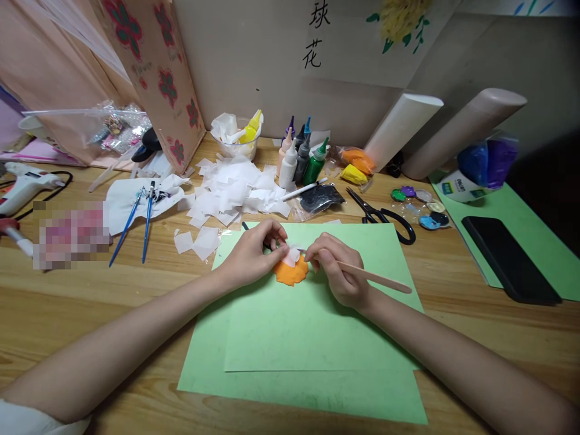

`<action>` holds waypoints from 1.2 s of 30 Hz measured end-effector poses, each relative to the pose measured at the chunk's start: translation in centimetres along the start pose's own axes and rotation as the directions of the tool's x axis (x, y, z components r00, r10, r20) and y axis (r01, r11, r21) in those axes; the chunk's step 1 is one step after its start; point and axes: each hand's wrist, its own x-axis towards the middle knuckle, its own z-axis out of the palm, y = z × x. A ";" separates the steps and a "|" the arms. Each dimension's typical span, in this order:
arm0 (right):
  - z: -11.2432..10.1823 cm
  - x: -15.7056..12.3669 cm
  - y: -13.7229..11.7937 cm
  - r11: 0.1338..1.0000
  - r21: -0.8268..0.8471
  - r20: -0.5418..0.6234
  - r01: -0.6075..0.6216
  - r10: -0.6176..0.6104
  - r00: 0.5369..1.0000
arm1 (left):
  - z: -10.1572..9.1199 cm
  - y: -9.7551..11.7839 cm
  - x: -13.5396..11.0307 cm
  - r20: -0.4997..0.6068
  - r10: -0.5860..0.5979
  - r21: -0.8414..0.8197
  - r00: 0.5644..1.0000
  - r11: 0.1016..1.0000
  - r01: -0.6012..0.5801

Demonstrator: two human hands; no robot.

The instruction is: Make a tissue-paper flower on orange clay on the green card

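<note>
An orange clay piece [291,272] with a scalloped edge lies on a green paper sheet [308,338] in the middle of the wooden table. My left hand [251,254] is closed, its fingertips pinching a small white paper scrap [292,255] onto the top of the clay. My right hand [338,269] is closed round a thin wooden stick [376,279], whose tip meets the white scrap at the clay. The stick's other end points to the right.
A heap of white paper squares [235,190] and paint bottles [299,160] stand behind the sheet. Black scissors [385,214], paint pots [421,205], a black phone [510,260], two blue brushes [136,220] and a glue gun [22,184] lie around. Two rolls [435,130] lean at the back right.
</note>
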 end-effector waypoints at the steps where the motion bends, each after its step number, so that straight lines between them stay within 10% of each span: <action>1: 0.0 0.0 -0.1 0.999 -0.003 0.032 0.036 -0.036 0.999 | 0.0 -0.1 0.0 -0.001 0.005 0.006 1.000 1.000 -0.005; 21: 0.8 1.0 0.1 0.979 -0.139 0.208 -0.151 0.178 0.962 | -0.1 0.3 0.0 -0.016 -0.041 -0.038 0.999 0.998 0.040; 36: 0.3 0.5 -0.4 0.998 -0.064 0.173 0.025 -0.014 0.985 | 0.0 0.0 -0.4 -0.019 0.051 -0.057 0.999 0.997 -0.052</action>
